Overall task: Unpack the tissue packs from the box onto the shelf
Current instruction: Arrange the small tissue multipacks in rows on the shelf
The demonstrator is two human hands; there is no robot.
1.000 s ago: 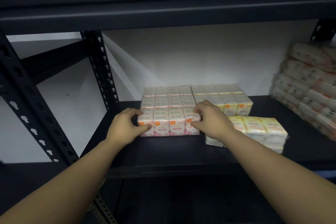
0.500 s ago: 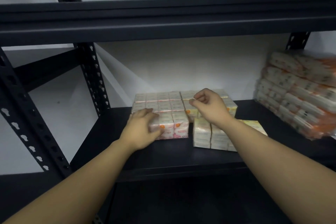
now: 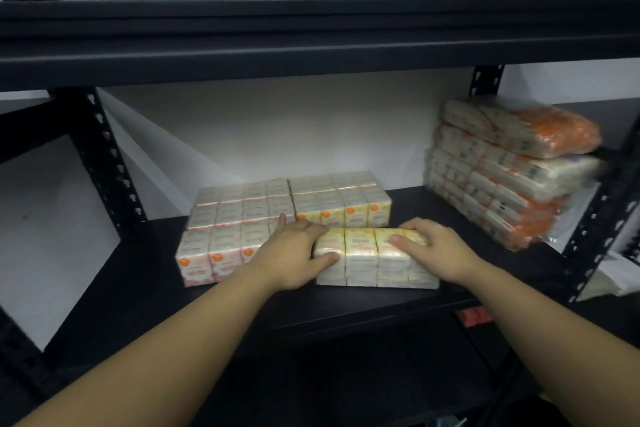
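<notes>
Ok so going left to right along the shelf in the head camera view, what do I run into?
Black shelf upright → pink tissue packs → left hand → yellow tissue pack held at both ends → right hand → stack of wrapped tissue bundles → right shelf upright.

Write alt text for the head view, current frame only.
Both hands, left and right, grip the ends of a yellow plastic-wrapped tissue pack on a black metal shelf. A pink-labelled block of tissue packs lies to its left, a yellow block behind, and stacked orange-and-white bundles at right.
</notes>
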